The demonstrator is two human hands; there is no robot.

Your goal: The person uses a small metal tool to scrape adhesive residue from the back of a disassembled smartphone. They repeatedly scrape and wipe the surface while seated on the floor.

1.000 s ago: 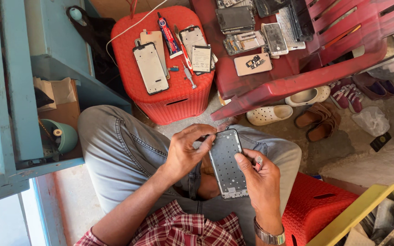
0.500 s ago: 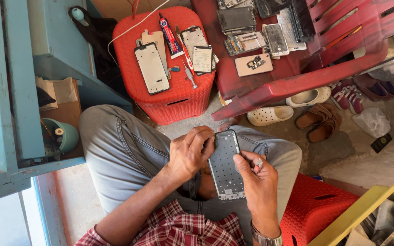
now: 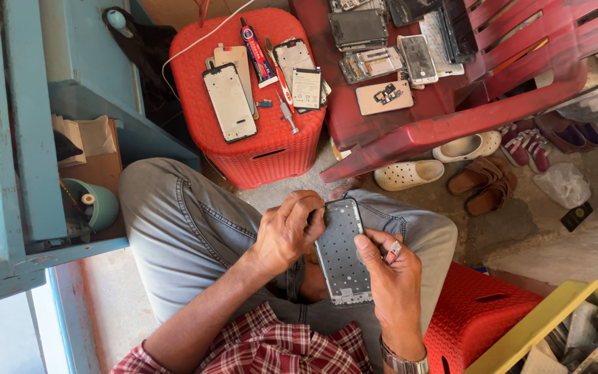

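Setting: bare concrete floor (image 3: 590, 249) of a small repair spot, blue cabinet (image 3: 29, 138) at 9 o'clock, a person seated with legs in grey trousers.

Item 1: phone frame (image 3: 341, 253), dark, perforated, long and flat, upright over the lap at the centre of the scene. It lies between the two hands, touching both.

Item 2: left hand (image 3: 288, 232), at 9 o'clock of the frame. Fingers curled and pressed together over the frame's upper left edge; the fingertips are hidden against it, so whether they pinch a tool cannot be told.

Item 3: right hand (image 3: 392, 284), at 4 o'clock of the frame. Thumb pressed on the frame's right edge, fingers wrapped behind it, gripping. A small red and silver piece (image 3: 393, 251) shows between the fingers. Watch (image 3: 404, 361) on the wrist.

Item 4: red stool (image 3: 257, 149), at 12 o'clock of the hands, well apart. On it: a second frame (image 3: 229, 102), a glue tube (image 3: 257, 59), a battery (image 3: 306, 88).

Item 5: red chair (image 3: 451, 118), at 1 o'clock, loaded with phone parts (image 3: 372, 64).

Item 6: sandals (image 3: 410, 174), under the chair.

Item 7: yellow crate (image 3: 520, 332), at 4 o'clock.
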